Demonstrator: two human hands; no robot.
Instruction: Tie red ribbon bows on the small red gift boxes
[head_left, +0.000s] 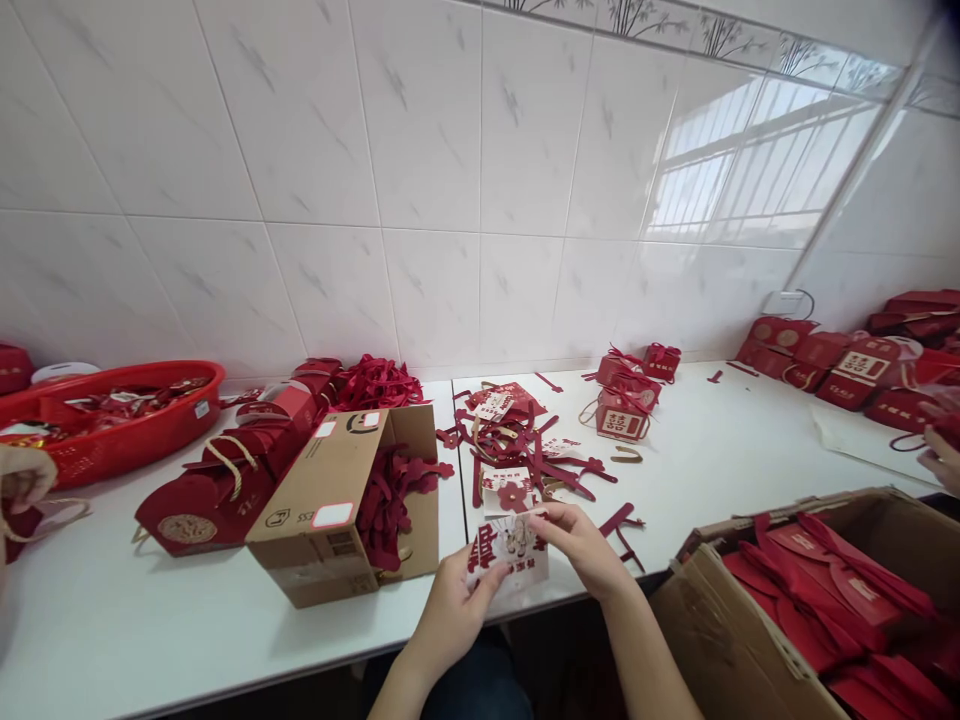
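Between my two hands is a white card with red printed characters [516, 562], held over the front edge of the table. My left hand [459, 608] pinches its left side, thumb on the face. At the card's upper right corner, the fingers of my right hand [576, 548] are closed on it. Just beyond the card lies a loose pile of dark red strips [536, 455], some with flower-shaped ends. Another printed card with a red flower [511, 492] lies in that pile. To the left, an open cardboard box [311, 530] on its side spills more red strips [397, 500].
Red gift boxes with rope handles [191, 510] line the left, beside a red plastic basin [142, 455] of small packets. Small red boxes [626, 405] stand at the back. A carton [720, 600] of red boxes is at right. Other people's hands [26, 475] show at both edges.
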